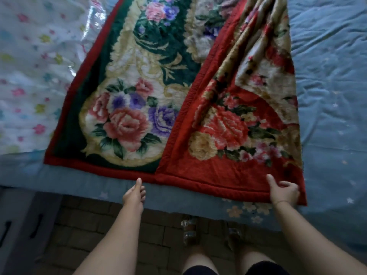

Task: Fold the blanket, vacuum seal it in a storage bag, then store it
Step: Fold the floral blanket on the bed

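Observation:
A thick floral blanket (139, 96) with a red border lies spread on the bed, its right part folded over so the red side (238, 126) faces up. My right hand (284, 190) grips the near right corner of that folded layer, thumb on top. My left hand (134, 193) reaches toward the near red edge at the fold, fingers loosely bent, fingertip about touching the border and holding nothing. A clear storage bag (39, 76) printed with small coloured flowers lies flat to the left, partly under the blanket's edge.
The bed carries a blue sheet (327, 76) with small stars, bare on the right. Below the bed edge are a brick-patterned floor (99, 225), my legs and sandals (190, 229), and a grey drawer unit (19, 225) at the lower left.

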Demonstrator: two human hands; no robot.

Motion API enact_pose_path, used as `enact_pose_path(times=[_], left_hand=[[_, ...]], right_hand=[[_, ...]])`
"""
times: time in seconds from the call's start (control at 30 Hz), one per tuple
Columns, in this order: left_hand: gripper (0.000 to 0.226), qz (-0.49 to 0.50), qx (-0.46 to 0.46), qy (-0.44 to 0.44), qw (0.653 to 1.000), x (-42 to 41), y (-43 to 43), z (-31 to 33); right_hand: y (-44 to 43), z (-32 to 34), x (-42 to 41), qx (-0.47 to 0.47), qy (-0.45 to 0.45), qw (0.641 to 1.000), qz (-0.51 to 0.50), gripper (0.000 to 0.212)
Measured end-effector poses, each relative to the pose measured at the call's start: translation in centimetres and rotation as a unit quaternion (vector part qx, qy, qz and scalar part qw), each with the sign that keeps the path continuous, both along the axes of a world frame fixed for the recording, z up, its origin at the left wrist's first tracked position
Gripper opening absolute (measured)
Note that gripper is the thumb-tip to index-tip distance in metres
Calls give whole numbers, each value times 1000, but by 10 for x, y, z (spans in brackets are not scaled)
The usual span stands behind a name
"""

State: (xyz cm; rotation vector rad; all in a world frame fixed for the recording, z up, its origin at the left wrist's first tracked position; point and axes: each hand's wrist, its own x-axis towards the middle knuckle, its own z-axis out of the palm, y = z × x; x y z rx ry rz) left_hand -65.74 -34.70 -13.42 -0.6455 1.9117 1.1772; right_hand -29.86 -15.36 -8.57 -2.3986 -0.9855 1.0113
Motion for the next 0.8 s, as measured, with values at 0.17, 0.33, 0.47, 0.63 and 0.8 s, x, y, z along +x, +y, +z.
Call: enact_pose_path(times=[0.17, 0.33, 0.47, 0.63, 0.8], left_hand=[[30, 27, 60, 8, 998, -23, -12, 31], [39, 45, 88, 17, 995, -79, -32, 41], [61, 46, 78, 6, 996, -152, -49, 38], [67, 82, 80, -13, 993, -256, -68, 29], [80, 86, 79, -33, 993, -331, -80, 8]], right_hand=[[-1, 20, -114, -38, 181, 961, 204, 43], [-23, 26, -228, -67, 278, 915, 284, 51], [-48, 28, -315, -96, 305, 898, 301, 53], [-77, 25, -414, -137, 319, 884, 314, 52], [-98, 13, -479, -155, 324, 878, 315, 57]])
